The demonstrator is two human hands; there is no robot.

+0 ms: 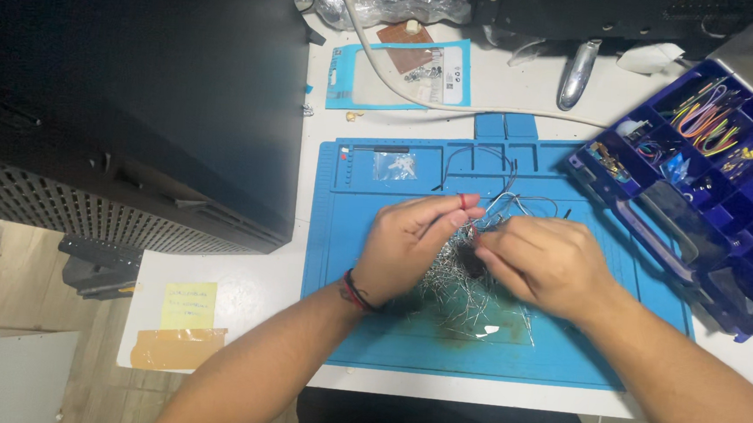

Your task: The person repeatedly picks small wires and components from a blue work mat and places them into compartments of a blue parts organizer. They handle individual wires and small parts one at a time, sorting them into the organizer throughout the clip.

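Both hands meet over the middle of a blue work mat (360, 325) that lies on a white table (238, 290). The left hand (405, 244) has its grip pinched shut on a small red part (463, 200) held up between thumb and fingertip, just above a loose heap of thin metal leads (459, 288) spread on the mat. The right hand (545, 263) is curled knuckles-up beside it, its fingertips pressed together at the edge of the heap and close to the left thumb; the grip looks closed, but what it has hold of is hidden under the fingers (possibly one of the leads, too fine to tell). The main risk, as I judge it, is the red part slipping from so slight a pinch and dropping into the tangle, where it would be hard to find again. A sideways brush of either wrist could also sweep leads off the mat toward the table edge near the person. Thin dark wires (502, 181) loop just behind the fingers and could snag. The open purple parts organiser (705, 181) sits near the right forearm, so a wide elbow swing might jolt its compartments.
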